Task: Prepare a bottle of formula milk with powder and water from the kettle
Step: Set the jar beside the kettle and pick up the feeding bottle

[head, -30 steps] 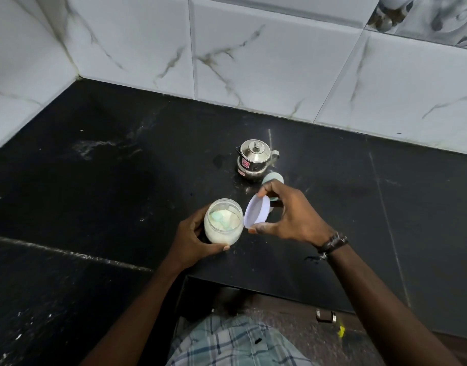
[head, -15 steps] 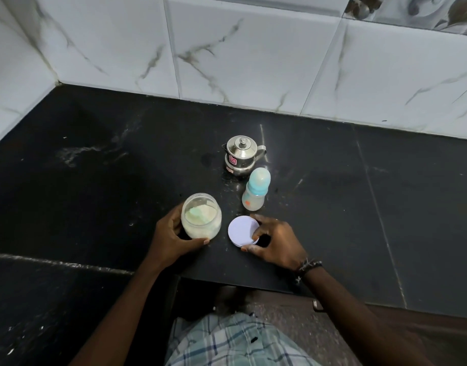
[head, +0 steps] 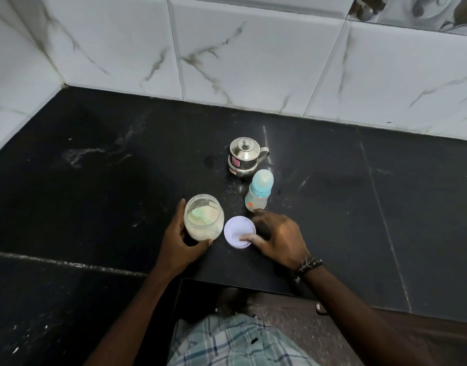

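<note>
Now jar (head: 203, 220) in left hand (head: 178, 243).

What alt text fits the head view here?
A left hand grips an open jar of formula powder while the right hand rests fingertips on its white lid, lying on the black counter. Behind stand a capped baby bottle and steel kettle.
</note>
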